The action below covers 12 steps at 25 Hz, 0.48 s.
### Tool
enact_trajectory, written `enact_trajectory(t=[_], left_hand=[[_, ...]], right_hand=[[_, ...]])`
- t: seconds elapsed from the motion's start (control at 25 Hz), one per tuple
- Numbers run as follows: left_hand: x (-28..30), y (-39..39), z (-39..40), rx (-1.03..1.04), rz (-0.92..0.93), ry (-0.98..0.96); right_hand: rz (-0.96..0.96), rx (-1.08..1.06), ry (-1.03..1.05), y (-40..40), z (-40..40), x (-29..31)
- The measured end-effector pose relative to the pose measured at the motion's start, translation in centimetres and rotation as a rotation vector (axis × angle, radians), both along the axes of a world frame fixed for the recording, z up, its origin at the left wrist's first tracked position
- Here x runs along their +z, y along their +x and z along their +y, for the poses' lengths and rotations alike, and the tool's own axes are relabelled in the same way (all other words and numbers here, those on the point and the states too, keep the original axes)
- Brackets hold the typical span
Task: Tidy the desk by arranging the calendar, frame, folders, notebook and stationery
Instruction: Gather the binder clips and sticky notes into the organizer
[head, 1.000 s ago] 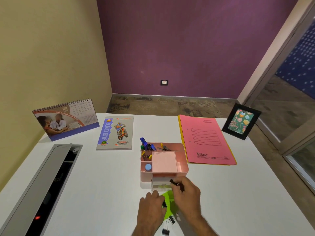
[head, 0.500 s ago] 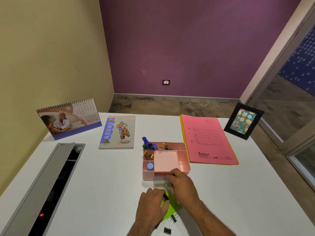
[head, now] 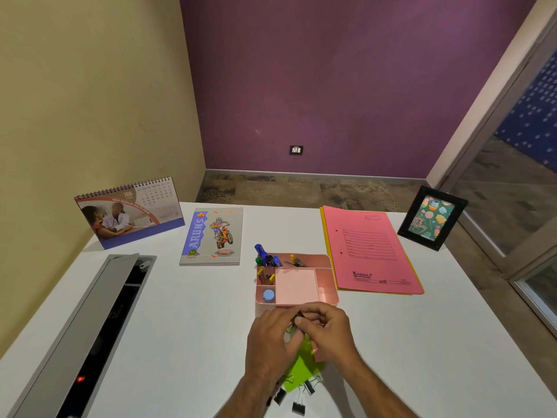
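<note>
We see both hands meet just in front of the pink organizer (head: 297,285) — the right hand (head: 327,330) pinches a small dark clip, the left hand (head: 271,339) curls beside it, its hold unclear. Binder clips (head: 297,399) and green paper (head: 303,366) lie beneath, on the desk (head: 180,327).

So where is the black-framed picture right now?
In the head view, the black-framed picture stands at the white desk's far right corner, just right of the pink paper folder.
</note>
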State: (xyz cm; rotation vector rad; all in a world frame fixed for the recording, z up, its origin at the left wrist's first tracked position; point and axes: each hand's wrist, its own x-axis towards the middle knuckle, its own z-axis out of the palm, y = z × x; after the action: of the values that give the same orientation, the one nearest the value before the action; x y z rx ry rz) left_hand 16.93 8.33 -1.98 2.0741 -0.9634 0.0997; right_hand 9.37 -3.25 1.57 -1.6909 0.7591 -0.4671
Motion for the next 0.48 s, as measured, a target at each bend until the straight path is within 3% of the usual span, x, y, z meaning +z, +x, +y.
enact_trajectory(t=[0.2,0.32,0.48], left_hand=[[0.6,0.4,0.5,0.020,0.079,-0.026],[0.1,0.8,1.8,0.075,0.264,0.008],[-1.9,1.4,4.4,-0.016,0.354,0.273]], right_hand=[[-0.001,-0.061,0.100,0.5,-0.3,0.9],[0.152,-0.055,-0.124,0.8,-1.1,0.8],[0.433,0.108,-0.477,1.5,-1.5,0.1]])
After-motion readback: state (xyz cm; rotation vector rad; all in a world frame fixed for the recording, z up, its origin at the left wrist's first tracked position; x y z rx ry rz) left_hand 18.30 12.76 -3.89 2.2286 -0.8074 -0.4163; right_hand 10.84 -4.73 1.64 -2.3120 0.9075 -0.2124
